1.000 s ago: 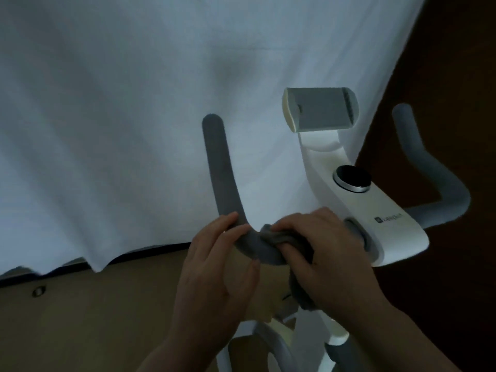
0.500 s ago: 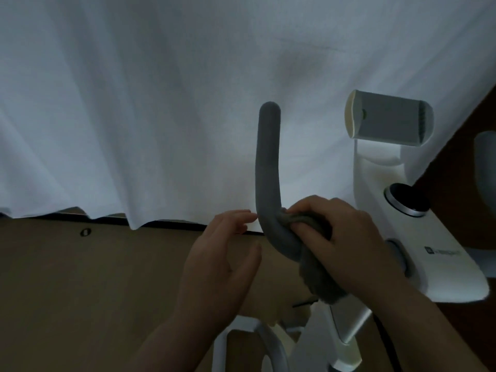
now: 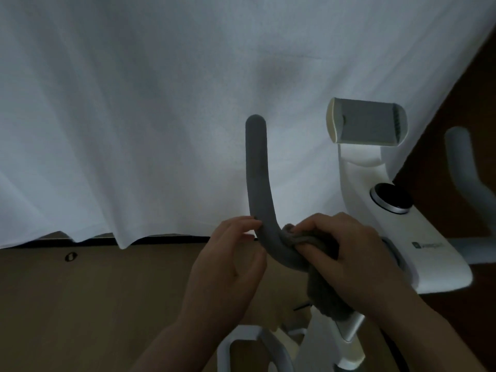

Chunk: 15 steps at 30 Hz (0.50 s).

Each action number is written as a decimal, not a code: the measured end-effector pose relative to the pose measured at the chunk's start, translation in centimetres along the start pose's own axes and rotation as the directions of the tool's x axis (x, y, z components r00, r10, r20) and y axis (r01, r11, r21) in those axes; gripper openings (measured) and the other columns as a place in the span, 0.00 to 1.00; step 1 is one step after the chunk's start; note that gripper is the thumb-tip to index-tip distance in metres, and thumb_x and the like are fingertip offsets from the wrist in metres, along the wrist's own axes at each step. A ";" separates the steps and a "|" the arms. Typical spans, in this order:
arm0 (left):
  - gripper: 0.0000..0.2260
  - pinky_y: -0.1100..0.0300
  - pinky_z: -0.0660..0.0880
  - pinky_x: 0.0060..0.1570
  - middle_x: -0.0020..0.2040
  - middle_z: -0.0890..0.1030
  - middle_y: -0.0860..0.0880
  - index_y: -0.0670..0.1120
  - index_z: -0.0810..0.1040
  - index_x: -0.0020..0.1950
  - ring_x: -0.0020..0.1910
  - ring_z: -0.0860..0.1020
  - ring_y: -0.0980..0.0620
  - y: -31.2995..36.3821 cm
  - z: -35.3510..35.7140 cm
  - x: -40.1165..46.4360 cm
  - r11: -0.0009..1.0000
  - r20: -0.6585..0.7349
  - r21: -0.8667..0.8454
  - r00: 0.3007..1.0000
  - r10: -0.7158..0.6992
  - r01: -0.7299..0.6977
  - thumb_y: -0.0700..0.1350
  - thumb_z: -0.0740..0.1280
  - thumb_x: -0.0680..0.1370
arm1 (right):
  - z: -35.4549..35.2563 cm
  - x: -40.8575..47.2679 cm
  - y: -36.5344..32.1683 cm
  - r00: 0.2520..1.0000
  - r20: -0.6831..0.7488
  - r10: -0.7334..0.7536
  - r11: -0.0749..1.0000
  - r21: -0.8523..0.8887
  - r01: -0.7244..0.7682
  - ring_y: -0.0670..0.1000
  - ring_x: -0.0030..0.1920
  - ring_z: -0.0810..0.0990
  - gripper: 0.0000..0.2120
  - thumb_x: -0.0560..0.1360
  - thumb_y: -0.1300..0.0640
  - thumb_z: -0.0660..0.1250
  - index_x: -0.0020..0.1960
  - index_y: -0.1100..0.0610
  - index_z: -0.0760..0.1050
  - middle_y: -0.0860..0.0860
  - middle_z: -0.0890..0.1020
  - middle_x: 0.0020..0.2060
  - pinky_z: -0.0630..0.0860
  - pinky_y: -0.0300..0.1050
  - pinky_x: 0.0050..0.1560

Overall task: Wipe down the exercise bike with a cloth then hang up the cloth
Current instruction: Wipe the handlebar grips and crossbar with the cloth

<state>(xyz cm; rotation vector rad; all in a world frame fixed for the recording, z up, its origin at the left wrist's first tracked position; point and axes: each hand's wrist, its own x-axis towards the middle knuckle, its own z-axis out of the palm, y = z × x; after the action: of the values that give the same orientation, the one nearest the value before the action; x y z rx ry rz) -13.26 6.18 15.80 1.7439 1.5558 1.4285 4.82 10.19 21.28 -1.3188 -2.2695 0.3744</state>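
Wiping the bend of the curved grey foam handlebar (image 3: pixel 259 183), the right hand (image 3: pixel 346 253) clutches a bunched grey cloth (image 3: pixel 322 288) around it while the left hand (image 3: pixel 228 267), fingers loose and holding nothing, touches the bar's other side. Next comes a slide up toward the tip; hanging waits. Farther off, the white exercise bike console (image 3: pixel 429 259) carries a small label too blurred to read

left hand (image 3: pixel 228 267) loosely curled, right hand (image 3: pixel 349 253) fingers clenched
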 end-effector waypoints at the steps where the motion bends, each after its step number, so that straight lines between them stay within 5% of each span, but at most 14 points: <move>1: 0.14 0.73 0.71 0.53 0.56 0.78 0.59 0.52 0.77 0.59 0.55 0.76 0.63 -0.1 -0.1 0.0 1.000 0.007 0.002 1.000 -0.002 0.002 0.45 0.66 0.73 | 0.3 0.3 -0.2 1.000 -0.023 0.001 1.000 -0.024 -0.002 0.38 0.43 0.74 0.04 0.74 0.55 0.70 0.48 0.47 0.80 0.35 0.73 0.34 0.66 0.28 0.40; 6: 0.14 0.74 0.70 0.52 0.55 0.77 0.63 0.57 0.75 0.59 0.55 0.75 0.66 -0.7 -0.2 -0.1 0.999 0.014 0.011 0.999 -0.044 0.044 0.47 0.65 0.74 | 2.8 4.0 -1.0 0.988 -0.126 0.087 0.995 -0.045 -0.093 0.43 0.42 0.76 0.05 0.77 0.57 0.66 0.50 0.51 0.80 0.46 0.82 0.41 0.65 0.27 0.42; 11: 0.16 0.74 0.70 0.53 0.56 0.77 0.64 0.58 0.74 0.60 0.55 0.75 0.66 -1.2 -0.6 -0.6 0.995 -0.021 0.044 0.996 -0.086 0.086 0.47 0.67 0.73 | 0.7 1.9 -0.7 0.994 0.030 0.106 0.994 0.019 -0.106 0.39 0.39 0.78 0.04 0.76 0.51 0.67 0.50 0.48 0.79 0.43 0.82 0.40 0.68 0.26 0.38; 15: 0.16 0.76 0.69 0.51 0.56 0.77 0.62 0.57 0.74 0.61 0.54 0.75 0.67 -1.2 -0.5 -0.7 0.992 -0.057 0.070 0.993 -0.100 0.104 0.43 0.70 0.75 | 2.6 3.4 -0.8 0.989 -0.119 0.091 0.996 0.003 -0.091 0.43 0.41 0.79 0.06 0.77 0.54 0.66 0.51 0.53 0.80 0.47 0.83 0.42 0.68 0.24 0.42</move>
<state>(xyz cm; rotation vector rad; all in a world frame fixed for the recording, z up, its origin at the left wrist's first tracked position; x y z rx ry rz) -14.18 5.73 14.66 1.6533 1.7191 1.3951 1.42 12.78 20.41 -1.4109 -2.1175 0.3153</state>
